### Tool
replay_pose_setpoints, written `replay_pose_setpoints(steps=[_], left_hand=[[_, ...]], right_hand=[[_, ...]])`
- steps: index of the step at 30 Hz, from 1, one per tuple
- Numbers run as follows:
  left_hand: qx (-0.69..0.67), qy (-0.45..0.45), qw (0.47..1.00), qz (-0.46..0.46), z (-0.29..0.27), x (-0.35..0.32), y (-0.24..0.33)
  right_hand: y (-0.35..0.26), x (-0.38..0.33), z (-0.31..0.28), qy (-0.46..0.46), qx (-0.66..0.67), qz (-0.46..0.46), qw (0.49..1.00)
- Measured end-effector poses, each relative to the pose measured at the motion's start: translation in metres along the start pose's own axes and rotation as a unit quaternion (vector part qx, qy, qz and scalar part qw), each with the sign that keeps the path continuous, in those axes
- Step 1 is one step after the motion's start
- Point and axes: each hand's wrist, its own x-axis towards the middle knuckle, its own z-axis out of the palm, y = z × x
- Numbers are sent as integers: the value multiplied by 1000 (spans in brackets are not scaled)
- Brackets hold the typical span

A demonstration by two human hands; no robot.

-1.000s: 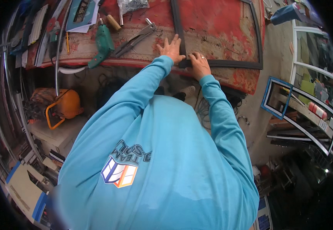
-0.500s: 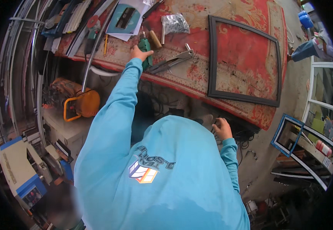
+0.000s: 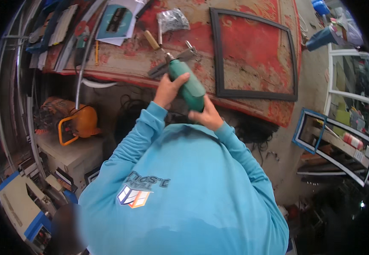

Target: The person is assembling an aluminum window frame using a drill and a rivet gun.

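Both my hands are closed around a green power tool [image 3: 188,87] with a rounded body and a narrow metal chuck at its tip, held slanting above the table's front edge. My left hand [image 3: 167,90] grips it on the left side near the front, thumb over the body. My right hand [image 3: 209,114] is at its rear end, fingers partly hidden beneath. The chuck points up and left, toward a wooden handle [image 3: 151,40] on the table. Behind the tool lies a grey metal clamp-like tool [image 3: 186,55], partly covered.
A dark rectangular frame [image 3: 217,63] lies on the red patterned table cover [image 3: 129,53]. A clear bag [image 3: 173,20] of small parts and papers [image 3: 125,21] lie farther back. At left, an orange compressor [image 3: 84,121] stands below the table. A blue-edged frame [image 3: 305,136] leans at right.
The green power tool has been lifted off the table and brought right and toward me. My right hand has risen from beside my body onto its rear end.
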Motion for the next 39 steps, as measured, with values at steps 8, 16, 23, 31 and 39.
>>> replay_pose_setpoints(steps=[8,16,23,31,39], left_hand=[[191,-166,958,132,47,22,-57],[582,-169,747,275,88,69,-140],[602,-110,739,281,95,70,-157],[623,-103,739,234,102,67,-153],[623,-99,737,242,102,70,-156]], right_hand=[[-40,-66,-85,203,11,104,974],[-106,-112,-93,256,-178,225,923],[-111,-94,-86,219,-299,256,893],[-103,-77,-84,197,-374,221,879],[-101,-73,-86,190,-383,237,872]])
